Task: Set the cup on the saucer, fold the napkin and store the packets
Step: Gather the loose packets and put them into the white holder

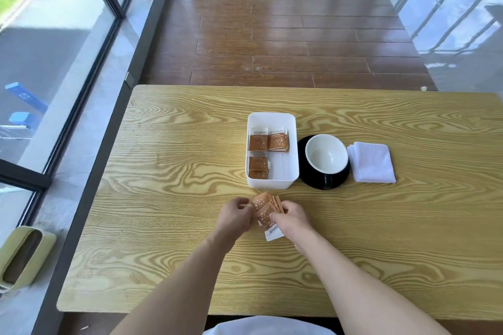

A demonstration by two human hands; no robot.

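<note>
A black cup with a white inside stands on a black saucer right of a white box. Inside the box lie several orange packets in small stacks. A folded white napkin lies flat to the right of the saucer. In front of the box, several loose orange packets are bunched on the table between my hands. My left hand presses against them from the left. My right hand grips them from the right, partly covering them.
The wooden table ends at its near edge just in front of me. A window wall runs along the left. A pale green holder sits on the sill at the lower left. Beyond the table is wooden floor.
</note>
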